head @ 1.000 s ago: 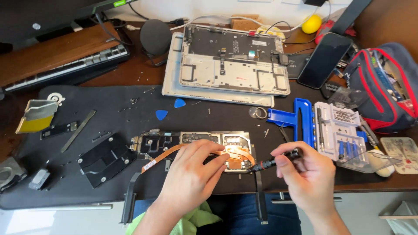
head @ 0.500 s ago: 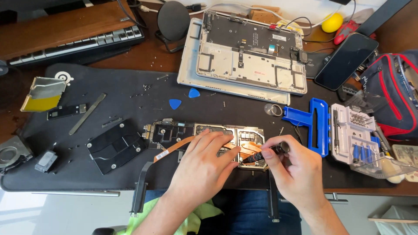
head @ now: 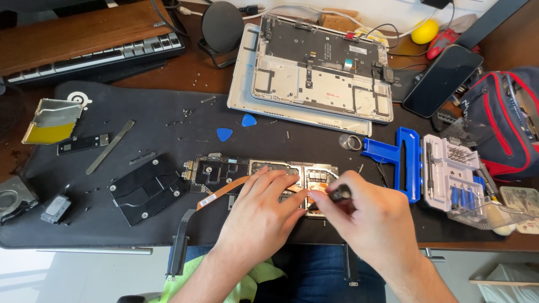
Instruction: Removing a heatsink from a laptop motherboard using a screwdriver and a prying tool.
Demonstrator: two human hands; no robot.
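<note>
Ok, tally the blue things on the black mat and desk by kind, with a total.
Blue triangular picks and: 2
Blue bit-holder frame: 1
Total: 3
The left hand rests on the circuit board; the right hand holds a black screwdriver over it.

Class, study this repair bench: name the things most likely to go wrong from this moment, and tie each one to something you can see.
1. The left hand presses on the circuit board beside its orange ribbon cable; a slip might crease it.
2. The right hand works a small black screwdriver over the board; the tip could skid onto it.
3. Loose screws scattered on the black mat could easily get lost.
</note>
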